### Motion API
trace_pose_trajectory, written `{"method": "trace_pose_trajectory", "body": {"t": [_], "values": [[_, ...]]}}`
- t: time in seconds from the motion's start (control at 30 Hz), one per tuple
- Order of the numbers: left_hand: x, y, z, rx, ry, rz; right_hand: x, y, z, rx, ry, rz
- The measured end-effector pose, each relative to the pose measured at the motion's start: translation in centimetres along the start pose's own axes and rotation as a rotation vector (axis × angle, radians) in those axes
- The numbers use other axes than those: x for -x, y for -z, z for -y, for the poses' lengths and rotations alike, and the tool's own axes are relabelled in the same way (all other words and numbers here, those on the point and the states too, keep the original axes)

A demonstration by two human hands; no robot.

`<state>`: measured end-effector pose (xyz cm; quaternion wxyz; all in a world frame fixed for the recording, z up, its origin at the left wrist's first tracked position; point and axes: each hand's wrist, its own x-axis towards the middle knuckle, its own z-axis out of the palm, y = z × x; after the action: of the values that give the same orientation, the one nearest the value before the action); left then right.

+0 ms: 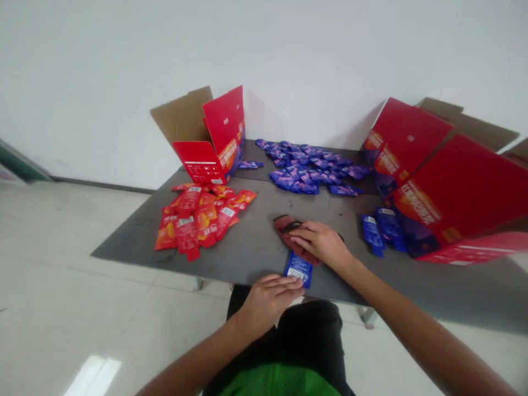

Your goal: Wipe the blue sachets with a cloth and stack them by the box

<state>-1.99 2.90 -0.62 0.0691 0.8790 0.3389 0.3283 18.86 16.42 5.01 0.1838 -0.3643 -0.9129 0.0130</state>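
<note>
Near the table's front edge lies a blue pouch (300, 269) with a white barcode label. My left hand (270, 300) rests on its near end, fingers stretched out and flat. Over the far end of the pouch, my right hand (324, 242) presses on a crumpled reddish-brown cloth (284, 224) with dark edges, its fingers curled into the folds. The cloth covers the upper part of the pouch.
Red-orange pouches (202, 220) are heaped at left, before an open red carton (210, 154). Many blue-purple pouches (305, 168) lie along the back. A larger open red carton (433, 181) stands at right, with several blue pouches (373, 234) beside it on the grey table (136, 242).
</note>
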Motion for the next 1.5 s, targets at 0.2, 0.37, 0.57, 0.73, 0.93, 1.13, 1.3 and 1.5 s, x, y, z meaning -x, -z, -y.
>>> {"method": "trace_pose_trajectory", "body": {"t": [0.2, 0.37, 0.57, 0.73, 0.93, 1.13, 1.3, 1.5], "values": [[-0.2, 0.0, -0.2, 0.055, 0.012, -0.050, -0.3, 3.5, 0.1, 0.028, -0.080, -0.150], [-0.4, 0.1, -0.4, 0.057, 0.067, -0.006, 3.9, 2.5, 5.4, -0.098, 0.094, 0.024], [-0.3, 0.2, -0.5, 0.069, 0.033, -0.053, 1.2, -0.2, 0.7, 0.001, -0.020, 0.018], [-0.3, 0.3, -0.4, 0.067, 0.036, -0.052, -1.9, 1.5, -2.3, 0.119, -0.111, -0.020], [-0.3, 0.1, -0.5, 0.079, 0.058, -0.036, 2.4, 3.0, 4.0, -0.053, 0.007, -0.062], [-0.2, -0.1, -0.4, 0.071, 0.054, -0.043, 2.9, -0.5, 3.3, -0.069, -0.038, -0.002], [-0.7, 0.8, -0.8, 0.025, 0.003, -0.065, -1.2, 0.3, -2.2, 0.057, -0.187, -0.058], [-4.4, 2.7, -0.5, 0.027, 0.141, 0.016, 2.8, 4.8, -1.0, -0.050, -0.353, -0.392]]}}
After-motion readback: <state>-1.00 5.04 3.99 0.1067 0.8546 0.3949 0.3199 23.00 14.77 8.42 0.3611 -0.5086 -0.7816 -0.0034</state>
